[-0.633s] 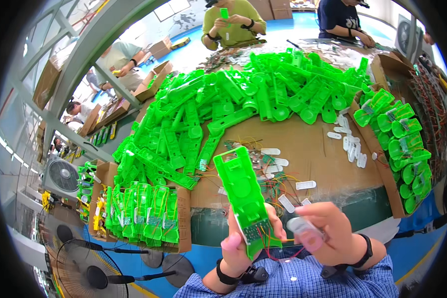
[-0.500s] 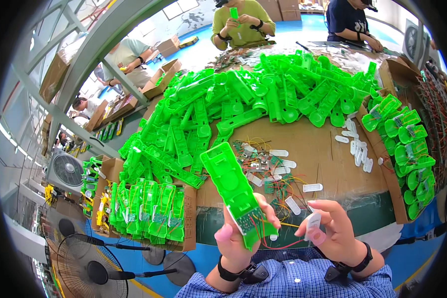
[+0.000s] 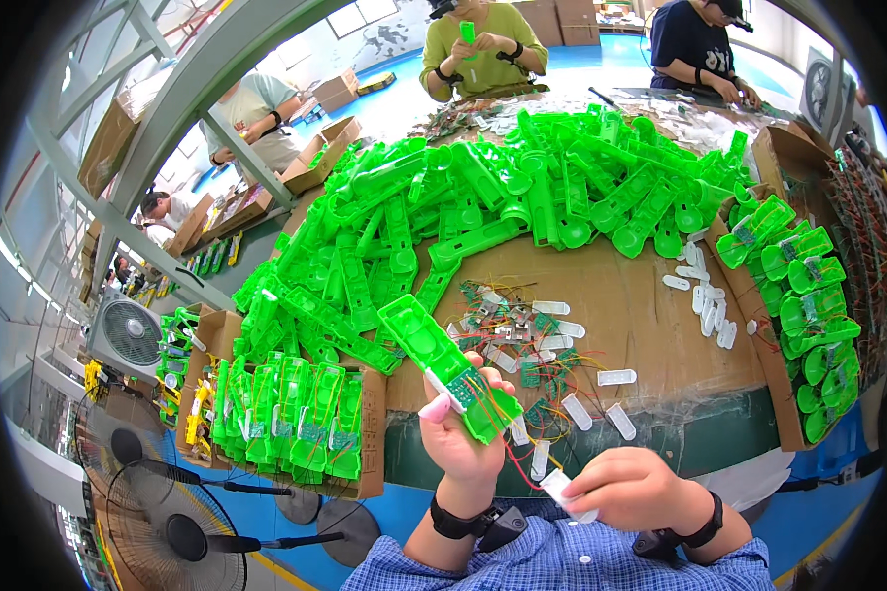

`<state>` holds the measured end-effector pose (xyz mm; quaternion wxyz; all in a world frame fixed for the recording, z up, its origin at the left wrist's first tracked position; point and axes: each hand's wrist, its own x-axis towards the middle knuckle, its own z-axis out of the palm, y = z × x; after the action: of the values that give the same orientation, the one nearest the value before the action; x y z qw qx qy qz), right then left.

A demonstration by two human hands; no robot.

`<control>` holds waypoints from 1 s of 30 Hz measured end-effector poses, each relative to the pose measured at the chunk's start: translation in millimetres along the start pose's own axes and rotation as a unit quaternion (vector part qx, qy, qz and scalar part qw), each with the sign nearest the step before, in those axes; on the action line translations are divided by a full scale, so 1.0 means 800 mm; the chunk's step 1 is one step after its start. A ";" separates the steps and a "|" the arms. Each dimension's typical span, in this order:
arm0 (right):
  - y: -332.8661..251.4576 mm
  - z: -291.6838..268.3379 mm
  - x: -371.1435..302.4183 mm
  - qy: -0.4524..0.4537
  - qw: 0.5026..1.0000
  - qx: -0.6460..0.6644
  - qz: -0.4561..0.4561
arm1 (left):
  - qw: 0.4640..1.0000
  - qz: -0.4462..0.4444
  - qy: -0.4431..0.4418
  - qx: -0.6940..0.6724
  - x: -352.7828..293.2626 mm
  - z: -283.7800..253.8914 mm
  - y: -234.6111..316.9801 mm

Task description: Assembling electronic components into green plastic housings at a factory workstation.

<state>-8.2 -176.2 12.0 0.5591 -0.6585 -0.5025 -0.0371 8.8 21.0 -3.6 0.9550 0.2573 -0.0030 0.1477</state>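
My left hand [image 3: 466,445] grips a long green plastic casing [image 3: 416,330], tilted with its hollow side up. A small green circuit board [image 3: 471,390] sits in the casing's lower part. From there, red wires [image 3: 515,467] loop across to a white oblong plastic piece [image 3: 563,489]. My right hand [image 3: 637,489] pinches that white piece between thumb and fingers, low over the table's near edge. The wires' far ends at the white piece are too small to make out. Loose white strips [image 3: 621,422] lie just beyond my right hand.
A big heap of green casings [image 3: 537,187] spans the table's far side. Wired circuit boards [image 3: 532,374] lie tangled mid-table. Cardboard boxes of filled casings stand left [image 3: 373,433] and right [image 3: 771,369]. A fan [image 3: 182,537] stands at lower left. Co-workers [image 3: 483,49] work beyond.
My right hand has moved down and left, turning over with the white piece toward the casing's lower end. The casing in my left hand has shifted slightly left and tilted more.
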 end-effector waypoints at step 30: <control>-0.014 -0.028 0.061 0.206 0.939 0.257 0.097 | 0.897 -0.220 -0.293 0.247 -0.025 0.017 0.004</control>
<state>19.2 -164.5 57.8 0.8014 -0.5161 -0.3021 0.0124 -10.6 11.0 8.0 0.8249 0.5105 -0.1891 -0.1519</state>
